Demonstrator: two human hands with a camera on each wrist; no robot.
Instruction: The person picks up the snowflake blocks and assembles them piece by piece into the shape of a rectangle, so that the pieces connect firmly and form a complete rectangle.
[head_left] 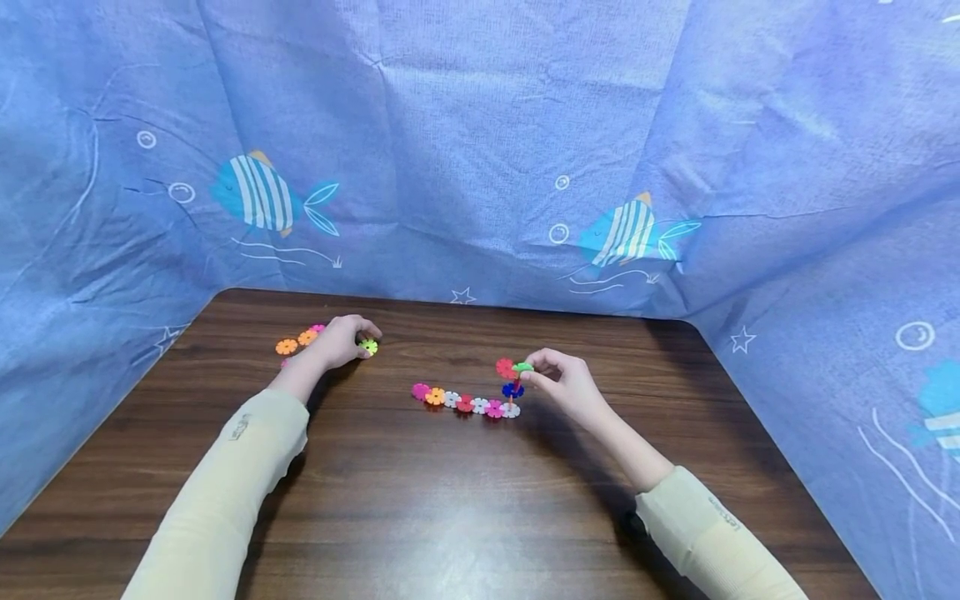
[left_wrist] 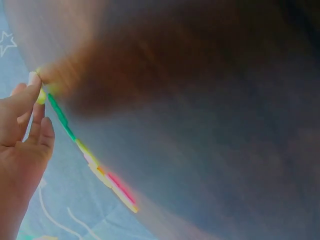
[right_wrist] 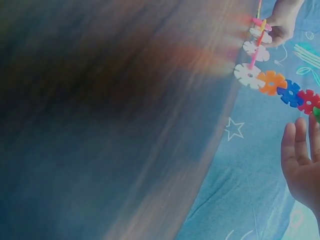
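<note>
My left hand (head_left: 341, 342) is at the back left of the table and pinches a yellow-green notched flower-shaped disc (head_left: 368, 347) between thumb and fingers. At the middle right, my right hand (head_left: 568, 387) holds a green flower disc (head_left: 522, 367) by its edge. A red disc (head_left: 506, 367) adjoins that green one. Below, a blue disc (head_left: 513, 390) and an orange disc (right_wrist: 271, 83) link down to a white end disc (head_left: 511, 410). From there a row of interlocked pink, white, red and orange discs (head_left: 465, 403) runs left along the table.
Loose orange discs (head_left: 287, 347) and a pink disc (head_left: 318, 328) lie beside my left wrist. Green pieces (left_wrist: 61, 116) lie close to the left hand in the left wrist view. Behind the brown wooden table (head_left: 420, 517) hangs a blue fish-print cloth (head_left: 480, 150).
</note>
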